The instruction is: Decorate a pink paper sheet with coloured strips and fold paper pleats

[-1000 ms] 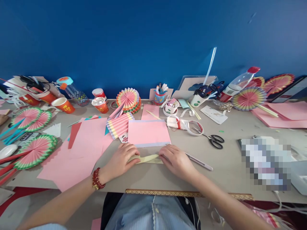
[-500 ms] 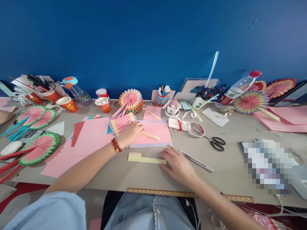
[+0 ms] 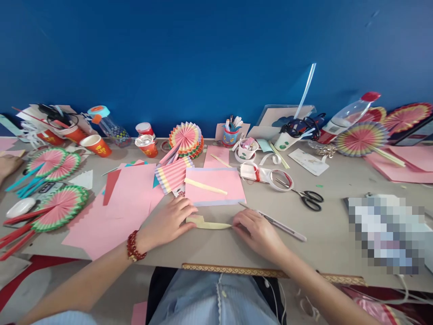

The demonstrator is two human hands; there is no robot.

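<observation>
Blue wall (image 3: 216, 58) behind, busy bench (image 3: 209, 248) below, and the right hand (image 3: 254, 227) pinches one end of a pale yellow strip (image 3: 214, 225); the left hand (image 3: 169, 223) touches the other, its grip hard to tell. Just beyond, a pink sheet (image 3: 221, 176), a second strip (image 3: 207, 187) across it; scissors (image 3: 309, 200) off right.

Withdrawn from pink sheet (image 3: 223, 178) to table since half second ago: left hand (image 3: 165, 224), now at left end of yellow paper (image 3: 212, 225). Carried back with wrist: red bracelet (image 3: 130, 249). Mostly out of frame again: left sleeve (image 3: 64, 318). Added on pink sheet since one second ago, now fully uncovered: yellow strip (image 3: 206, 186), slanting down to right. Changed from spread beside paper to pinching its right end: right hand (image 3: 257, 231). Flat half second ago, now curved and tapering rightward: yellow paper.
</observation>
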